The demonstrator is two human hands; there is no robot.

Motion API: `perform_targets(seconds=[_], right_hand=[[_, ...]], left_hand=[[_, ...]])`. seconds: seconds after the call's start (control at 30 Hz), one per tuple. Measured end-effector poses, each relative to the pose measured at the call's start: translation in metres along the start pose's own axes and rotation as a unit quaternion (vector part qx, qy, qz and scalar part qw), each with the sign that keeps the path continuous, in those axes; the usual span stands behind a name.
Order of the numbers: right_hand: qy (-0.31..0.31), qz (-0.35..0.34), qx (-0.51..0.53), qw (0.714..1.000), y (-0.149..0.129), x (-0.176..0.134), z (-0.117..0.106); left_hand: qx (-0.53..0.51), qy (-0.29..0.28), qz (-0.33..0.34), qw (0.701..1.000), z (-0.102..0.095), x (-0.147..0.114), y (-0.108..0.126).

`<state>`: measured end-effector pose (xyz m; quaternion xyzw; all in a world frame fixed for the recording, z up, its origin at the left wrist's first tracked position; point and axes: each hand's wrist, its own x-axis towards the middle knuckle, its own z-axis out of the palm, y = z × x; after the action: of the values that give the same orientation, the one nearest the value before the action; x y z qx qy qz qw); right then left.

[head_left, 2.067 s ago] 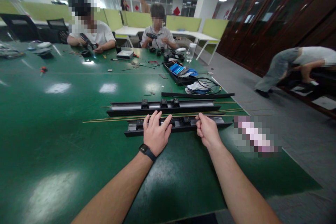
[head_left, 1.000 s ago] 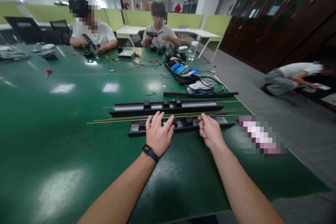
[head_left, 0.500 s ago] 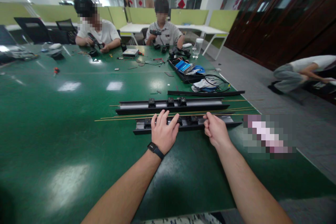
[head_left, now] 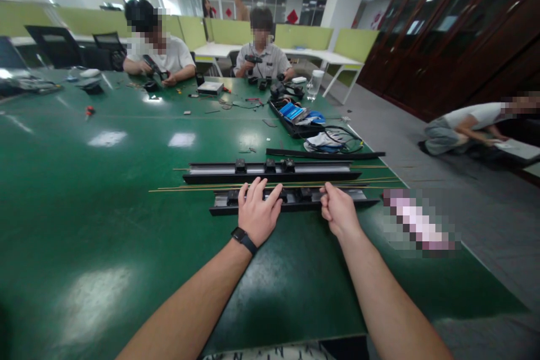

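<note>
My left hand (head_left: 258, 215) lies over the near black rail (head_left: 358, 203), its fingers apart and resting on or just above a small black block inside the channel. My right hand (head_left: 338, 211) is closed in a pinch at the same rail's right part; whatever is between its fingertips is too small to make out. Another black block (head_left: 304, 194) sits in the channel between my hands. Thin brass-coloured rods (head_left: 189, 188) run lengthwise behind my fingers. Beyond them, parallel, lies a second black rail (head_left: 211, 177) carrying three small black blocks (head_left: 270, 166).
A black strip (head_left: 324, 154) lies past the rails. Farther back are a black tray (head_left: 291, 126) with blue items, a glove with cables (head_left: 329, 140) and a clear cup (head_left: 314, 87). Two people sit across the green table (head_left: 126, 180); another crouches at right. A blurred item (head_left: 415, 219) lies right.
The view has shifted slightly, so the table things sit a little farther left. Both hands keep nearly the same pose over the near rail. The crouching person at right has moved a little.
</note>
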<state>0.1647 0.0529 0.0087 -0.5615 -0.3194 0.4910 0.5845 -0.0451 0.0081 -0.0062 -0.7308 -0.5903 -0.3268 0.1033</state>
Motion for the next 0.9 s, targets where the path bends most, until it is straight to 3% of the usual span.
perform_targets(seconds=[0.9], right_hand=[[0.003,0.002,-0.001,1.000,-0.0008,-0.0002,0.0016]], left_hand=[[0.004,0.005,0.006,1.000,0.0001,-0.0004,-0.0001]])
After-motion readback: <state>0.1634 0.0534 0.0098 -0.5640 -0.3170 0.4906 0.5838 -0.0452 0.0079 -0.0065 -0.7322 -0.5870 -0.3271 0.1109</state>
